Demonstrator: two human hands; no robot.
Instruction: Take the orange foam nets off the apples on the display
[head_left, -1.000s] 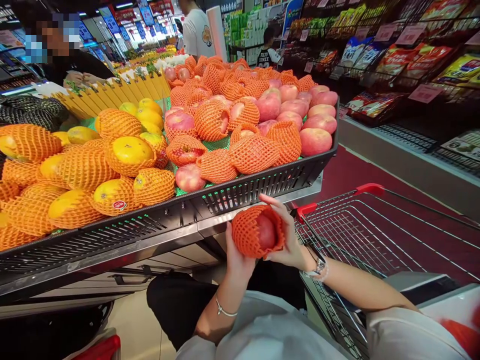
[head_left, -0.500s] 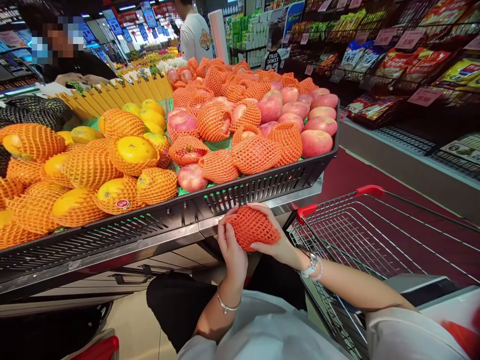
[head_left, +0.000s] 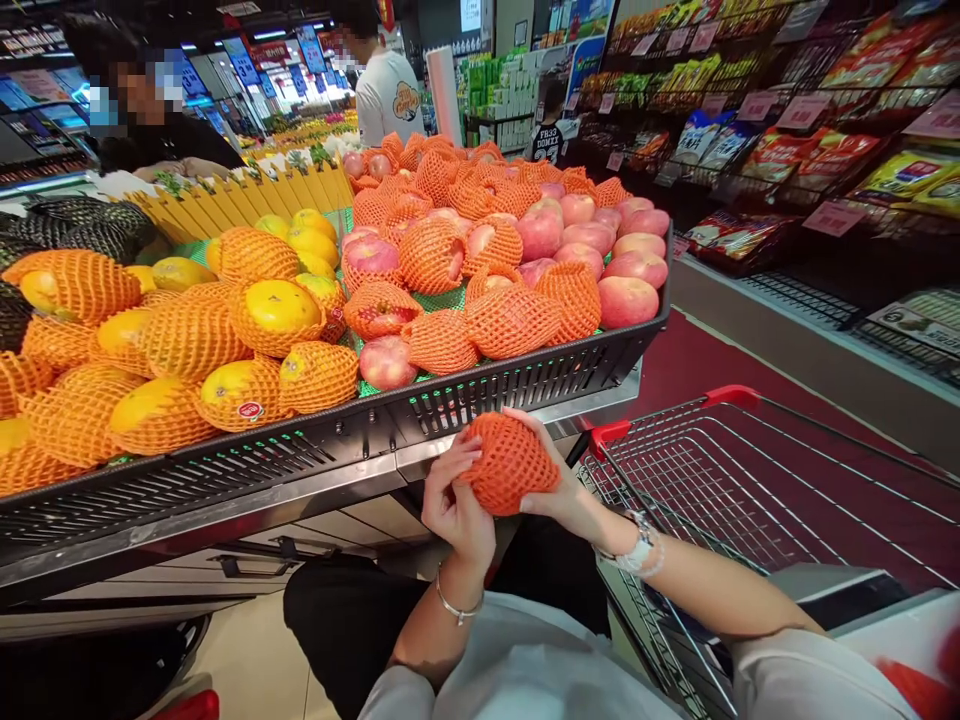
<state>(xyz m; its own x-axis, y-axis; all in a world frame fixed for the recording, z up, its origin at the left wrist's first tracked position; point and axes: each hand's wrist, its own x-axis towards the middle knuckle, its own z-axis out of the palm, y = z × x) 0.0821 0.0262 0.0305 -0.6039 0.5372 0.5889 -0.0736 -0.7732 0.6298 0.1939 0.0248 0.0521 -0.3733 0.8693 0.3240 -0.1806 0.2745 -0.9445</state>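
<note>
Just in front of the display's edge, I hold an apple in an orange foam net [head_left: 511, 465], whose skin is almost wholly covered by the mesh. My right hand [head_left: 564, 492] is wrapped round its right side, thumb below and fingers behind. At the left end, my left hand [head_left: 459, 505] has its fingers curled and pinching at the net's edge. Beyond them stands a black slotted crate [head_left: 517, 388] of red apples [head_left: 628, 301], some bare and some in orange foam nets [head_left: 512, 321].
Yellow melons in nets [head_left: 191, 335] fill the crate's left part. A wire shopping cart [head_left: 697, 450] with red corners stands at my right. Snack shelves [head_left: 795, 150] line the right side. One person in black [head_left: 161, 145] and another in a white shirt [head_left: 390, 95] are behind the display.
The netted apple has turned in my hands and now looks rounder. My left fingers have shifted and curled at its left end. The view has moved slightly.
</note>
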